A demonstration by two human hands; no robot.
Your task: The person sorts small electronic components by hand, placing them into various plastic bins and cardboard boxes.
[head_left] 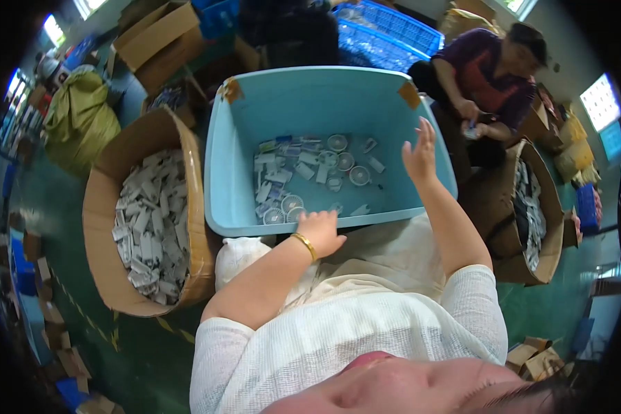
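A large light-blue plastic tub (310,103) stands before me, its near rim at my lap. On its bottom lie small white plastic housings (306,170) and several round white fan grilles (359,175). My left hand (319,232), with a gold bangle on the wrist, is closed over the near rim. Its fingers curl over the inner side and their tips are hidden. Beside those fingers are more round fan grilles (274,216). My right hand (421,153) is raised at the tub's right side, fingers apart and holding nothing; its forearm crosses the near right rim.
Left of the tub stands a cardboard box (103,228) full of white plastic parts. Another box (548,255) with grey-white pieces stands at right. A co-worker (493,83) sits far right, handling a small part. Beyond are blue crates (393,27) and a yellow-green sack (83,124).
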